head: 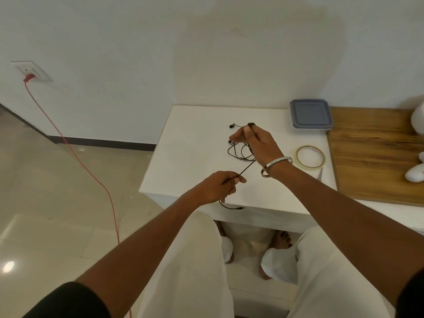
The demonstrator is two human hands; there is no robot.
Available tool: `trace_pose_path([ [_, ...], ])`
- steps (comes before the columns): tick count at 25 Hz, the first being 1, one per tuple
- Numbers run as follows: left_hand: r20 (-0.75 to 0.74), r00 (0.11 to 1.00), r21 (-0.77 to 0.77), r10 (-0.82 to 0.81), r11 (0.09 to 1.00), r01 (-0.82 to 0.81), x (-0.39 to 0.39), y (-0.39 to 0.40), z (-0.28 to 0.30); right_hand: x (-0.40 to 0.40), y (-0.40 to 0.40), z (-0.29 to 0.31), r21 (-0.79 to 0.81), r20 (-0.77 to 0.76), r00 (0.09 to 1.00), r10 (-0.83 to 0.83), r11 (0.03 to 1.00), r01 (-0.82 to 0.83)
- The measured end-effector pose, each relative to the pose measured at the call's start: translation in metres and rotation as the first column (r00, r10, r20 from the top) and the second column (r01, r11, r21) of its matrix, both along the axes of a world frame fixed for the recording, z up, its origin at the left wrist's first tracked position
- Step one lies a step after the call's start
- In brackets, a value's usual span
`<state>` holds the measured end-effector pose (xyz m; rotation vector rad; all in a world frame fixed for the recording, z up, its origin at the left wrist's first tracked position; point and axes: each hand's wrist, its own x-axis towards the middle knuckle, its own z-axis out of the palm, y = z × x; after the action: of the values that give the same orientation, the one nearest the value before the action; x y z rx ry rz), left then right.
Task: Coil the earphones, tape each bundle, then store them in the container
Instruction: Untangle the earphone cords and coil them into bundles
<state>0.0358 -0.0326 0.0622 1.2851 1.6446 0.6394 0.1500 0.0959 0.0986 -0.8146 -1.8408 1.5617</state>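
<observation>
Head view: the right hand [254, 143] is raised over the white desk [197, 143], its fingers [238, 135] curled and pinching a gathered bundle of the black earphones [241, 152]. Several loops of the cord hang just below those fingers, with two earbuds sticking out past the fingertips toward the far left. A metal bangle [276, 166] sits on the right wrist.

From the loops one strand runs taut, down and toward the person, to the left hand [220, 187]. The left fingers [238, 180] are closed round that strand, thumb and forefinger pinching it; the loose tail of the cord drops out below the left hand and curls over the desk's near edge.

To the right of the right-hand fingers, well apart from them, a roll of clear tape [310, 156] lies flat on the desk. Beyond it, at the far right corner, stands the container [310, 115], its grey-blue lid on. A wooden board [376, 152] adjoins the desk on the right. On the wall to the left, a red cable [75, 157] hangs from a socket [31, 71] to the floor.
</observation>
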Motion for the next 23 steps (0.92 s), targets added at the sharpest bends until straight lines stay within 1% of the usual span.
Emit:
trace_pose_path([
  [2, -0.005, 1.0, -0.006, 0.006, 1.0, -0.006, -0.003, -0.001, 0.002, 0.005, 0.004, -0.006, 0.197, 0.196, 0.98, 0.038, 0.977, -0.078],
  [3, -0.003, 1.0, -0.012, 0.013, 1.0, -0.013, -0.005, -0.001, 0.004, 0.008, 0.005, -0.009, 0.275, 0.298, 0.953, 0.061, 0.95, -0.147],
  [5, -0.024, 1.0, -0.011, 0.013, 1.0, -0.013, -0.011, 0.0, 0.009, 0.014, 0.007, -0.015, 0.371, 0.495, 0.862, 0.11, 0.87, -0.324],
  [7, -0.059, 0.998, 0.004, 0.0, 1.0, 0.0, -0.018, 0.001, 0.015, 0.018, 0.009, -0.022, 0.421, 0.659, 0.745, 0.108, 0.767, -0.484],
  [8, -0.072, 0.997, 0.013, -0.006, 1.0, 0.007, -0.021, 0.001, 0.017, 0.02, 0.009, -0.026, 0.426, 0.704, 0.703, 0.098, 0.734, -0.529],
  [11, -0.131, 0.991, 0.034, -0.021, 0.999, 0.026, -0.03, 0.002, 0.021, 0.024, 0.005, -0.032, 0.427, 0.734, 0.669, 0.117, 0.685, -0.59],
  [14, -0.188, 0.982, 0.069, -0.033, 0.997, 0.047, -0.039, 0.004, 0.023, 0.025, 0.0, -0.031, 0.368, 0.793, 0.586, 0.166, 0.635, -0.679],
  [16, -0.209, 0.978, 0.102, -0.013, 0.994, 0.035, -0.046, 0.004, 0.024, 0.025, 0.0, -0.03, 0.277, 0.807, 0.543, 0.231, 0.664, -0.695],
  [18, -0.239, 0.971, 0.148, 0.02, 0.989, 0.016, -0.051, 0.004, 0.026, 0.025, 0.0, -0.027, 0.139, 0.786, 0.516, 0.34, 0.716, -0.684],
  [20, -0.26, 0.964, 0.195, 0.058, 0.981, -0.006, -0.056, 0.004, 0.026, 0.024, -0.005, -0.021, -0.039, 0.704, 0.52, 0.484, 0.757, -0.652],
  [21, -0.257, 0.963, 0.215, 0.086, 0.976, -0.03, -0.058, 0.004, 0.023, 0.024, -0.01, -0.016, -0.144, 0.632, 0.536, 0.559, 0.765, -0.628],
  [23, -0.237, 0.96, 0.243, 0.148, 0.966, -0.089, -0.062, 0.002, 0.017, 0.022, -0.018, -0.005, -0.335, 0.456, 0.592, 0.664, 0.745, -0.578],
])
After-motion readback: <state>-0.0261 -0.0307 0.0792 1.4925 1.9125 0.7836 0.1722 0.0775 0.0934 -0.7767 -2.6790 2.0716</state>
